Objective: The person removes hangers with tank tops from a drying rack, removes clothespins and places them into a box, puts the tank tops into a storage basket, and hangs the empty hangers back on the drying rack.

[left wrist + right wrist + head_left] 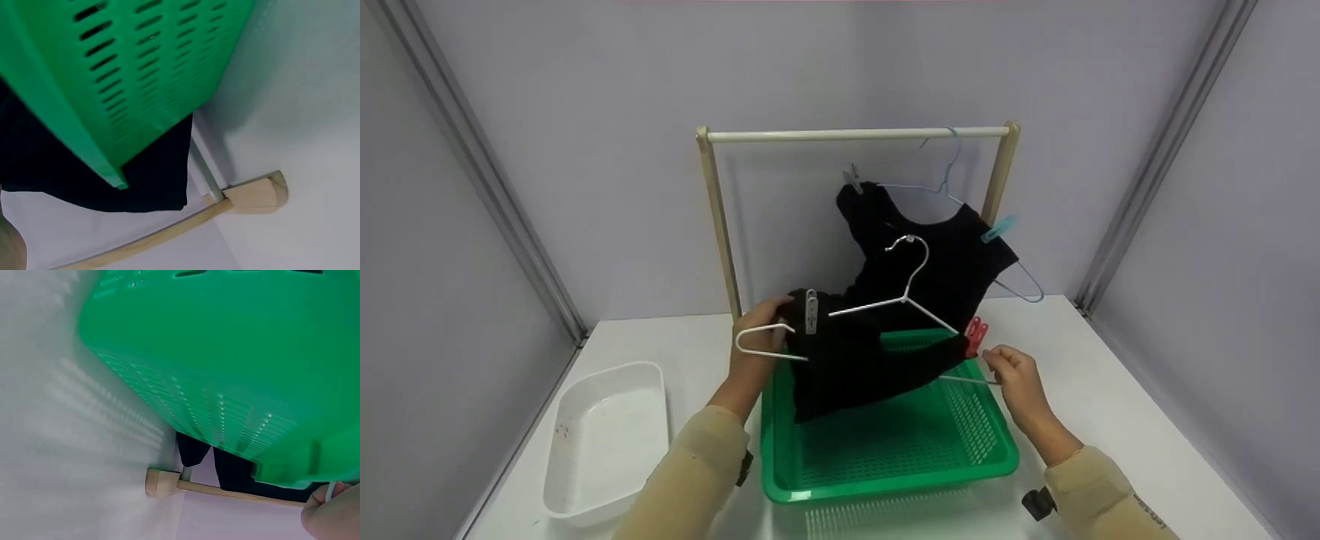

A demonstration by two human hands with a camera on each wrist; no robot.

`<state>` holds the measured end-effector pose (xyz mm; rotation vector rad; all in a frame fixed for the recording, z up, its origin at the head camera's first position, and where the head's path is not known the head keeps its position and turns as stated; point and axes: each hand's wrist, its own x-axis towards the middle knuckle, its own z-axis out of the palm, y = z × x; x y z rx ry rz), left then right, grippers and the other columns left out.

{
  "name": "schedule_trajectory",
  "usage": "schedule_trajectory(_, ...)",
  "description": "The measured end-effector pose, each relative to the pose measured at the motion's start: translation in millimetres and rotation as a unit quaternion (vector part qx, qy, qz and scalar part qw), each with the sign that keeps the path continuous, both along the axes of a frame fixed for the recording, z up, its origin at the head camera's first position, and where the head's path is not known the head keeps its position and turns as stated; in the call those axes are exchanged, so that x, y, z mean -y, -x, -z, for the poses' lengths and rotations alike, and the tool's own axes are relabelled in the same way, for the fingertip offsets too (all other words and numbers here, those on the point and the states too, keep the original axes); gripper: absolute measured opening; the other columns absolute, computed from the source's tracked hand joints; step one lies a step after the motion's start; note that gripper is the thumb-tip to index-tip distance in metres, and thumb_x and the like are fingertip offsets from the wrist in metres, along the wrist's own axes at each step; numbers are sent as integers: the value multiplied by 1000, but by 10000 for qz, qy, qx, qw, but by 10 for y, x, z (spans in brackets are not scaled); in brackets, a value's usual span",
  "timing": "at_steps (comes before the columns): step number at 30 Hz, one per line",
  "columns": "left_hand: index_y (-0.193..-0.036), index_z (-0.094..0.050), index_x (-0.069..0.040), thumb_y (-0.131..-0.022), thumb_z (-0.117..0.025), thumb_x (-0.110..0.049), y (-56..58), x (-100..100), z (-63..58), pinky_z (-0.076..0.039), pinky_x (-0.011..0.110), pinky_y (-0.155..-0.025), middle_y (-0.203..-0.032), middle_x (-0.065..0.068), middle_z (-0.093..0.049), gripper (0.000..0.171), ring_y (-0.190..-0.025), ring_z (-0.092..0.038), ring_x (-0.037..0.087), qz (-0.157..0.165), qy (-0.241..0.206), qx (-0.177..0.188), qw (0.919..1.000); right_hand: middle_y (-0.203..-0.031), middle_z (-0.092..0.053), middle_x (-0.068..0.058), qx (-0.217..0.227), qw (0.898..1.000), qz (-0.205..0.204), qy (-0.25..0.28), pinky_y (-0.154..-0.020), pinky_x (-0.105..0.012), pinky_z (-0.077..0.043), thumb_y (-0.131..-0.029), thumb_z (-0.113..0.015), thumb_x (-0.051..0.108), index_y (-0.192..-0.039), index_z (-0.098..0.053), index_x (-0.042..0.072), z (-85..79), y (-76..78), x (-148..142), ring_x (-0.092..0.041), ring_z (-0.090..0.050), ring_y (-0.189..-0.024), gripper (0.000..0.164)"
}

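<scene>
A black garment (pixel 862 375) hangs on a white hanger (pixel 866 306) above the green basket (pixel 885 491). My left hand (pixel 754 352) grips the garment's left shoulder beside the hanger's left end, some fingers hidden behind the cloth. A grey clothespin (pixel 811 311) clips that shoulder, and a red clothespin (pixel 976 337) is at the other one. My right hand (pixel 1020 382) pinches the hanger's right end; in the right wrist view its white wire (pixel 330 491) shows between the fingers. Only an edge of the left hand (pixel 10 247) shows in the left wrist view.
Behind stands a wooden rack with a white rail (pixel 825 136). Another black top (pixel 937 255) hangs there on a blue hanger (pixel 949 169), with a grey peg (pixel 853 180) and a teal peg (pixel 999 229). A white tub (pixel 656 405) sits at the left on the white table (pixel 1110 390).
</scene>
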<state>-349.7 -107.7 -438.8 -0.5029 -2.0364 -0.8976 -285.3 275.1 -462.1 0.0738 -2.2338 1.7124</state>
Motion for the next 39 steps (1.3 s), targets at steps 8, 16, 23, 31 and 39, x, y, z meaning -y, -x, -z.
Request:
schedule_trajectory(8, -103, -72, 0, -76, -58, 21, -46, -91, -247, -54, 30, -64, -89, 13, -72, 37, -72, -65, 22, 479, -1007, -801, 9905, -59, -38, 1, 141, 9992, -100, 367, -60, -26, -38, -102, -48, 2, -66, -50, 4, -45, -4, -55, -15, -38, -58, 35)
schedule_trajectory(16, -101, -71, 5, -80, -61, 17, -152, -171, -391, -54, 19, -71, -92, 16, -73, 26, -81, -69, 16, 1580, -2402, 542, 9562, -59, -36, -1, -104, 9983, -231, 517, -61, -31, -40, -103, -45, 2, -67, -45, -5, -33, -13, -85, -17, -38, -57, 36)
schedule_trajectory(23, -101, -70, 7, -80, -59, 13, -180, -138, -266, -51, 20, -74, -93, 17, -73, 25, -84, -66, 18, 1602, -2290, 1392, 9500, -59, -37, -5, 93, 9987, -263, 436, -61, -32, -40, -103, -45, 0, -66, -49, 2, 1, -22, -86, -21, -38, -58, 37)
schedule_trajectory(31, -105, -70, 2, -82, -61, 9, -166, -39, -32, -52, 21, -73, -97, 13, -71, 25, -84, -65, 20, 1550, -1423, 2023, 9564, -60, -38, 0, 158, 9992, -185, 315, -62, -26, -40, -103, -50, 7, -65, -49, 4, 51, -34, -62, -16, -40, -60, 37)
schedule_trajectory(39, -107, -69, -4, -84, -61, 5, -173, 57, 183, -52, 25, -80, -103, 9, -64, 26, -96, -62, 22, 1613, -927, 2551, 9489, -58, -38, 2, 444, 9988, -166, 87, -63, -26, -42, -102, -50, 5, -65, -51, 2, 90, -42, -59, -14, -40, -60, 36)
